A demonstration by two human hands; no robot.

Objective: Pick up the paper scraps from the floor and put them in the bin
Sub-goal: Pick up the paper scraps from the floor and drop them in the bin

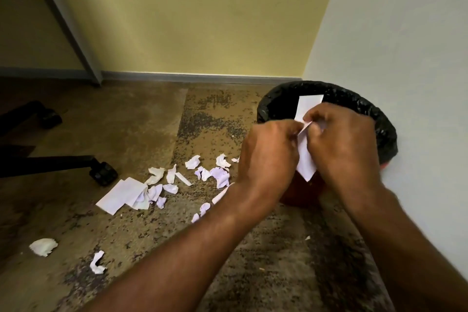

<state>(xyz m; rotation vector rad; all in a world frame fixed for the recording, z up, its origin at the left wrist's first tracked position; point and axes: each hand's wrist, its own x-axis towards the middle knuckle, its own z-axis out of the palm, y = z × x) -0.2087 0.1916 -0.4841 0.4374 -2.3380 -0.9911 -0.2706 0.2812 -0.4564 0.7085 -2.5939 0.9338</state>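
– Above the bin [379, 119], one unit, black-lined, standing in the wall corner: report both grips.
– Left grip [268, 157]: fingers curled, pinching the paper sheet [307, 162]. Right grip [342, 144]: pinching the same sheet from the opposite side. The sheet's upper end sits over the bin opening.
– Count the paper scraps [220, 177] on the floor [126, 134].
– Roughly eighteen, left of the bin; overlaps prevent an exact figure. Two lie apart, nearest the camera. Two flat pieces overlap at the cluster's left edge. Two chair castors [103, 176] stand further left.
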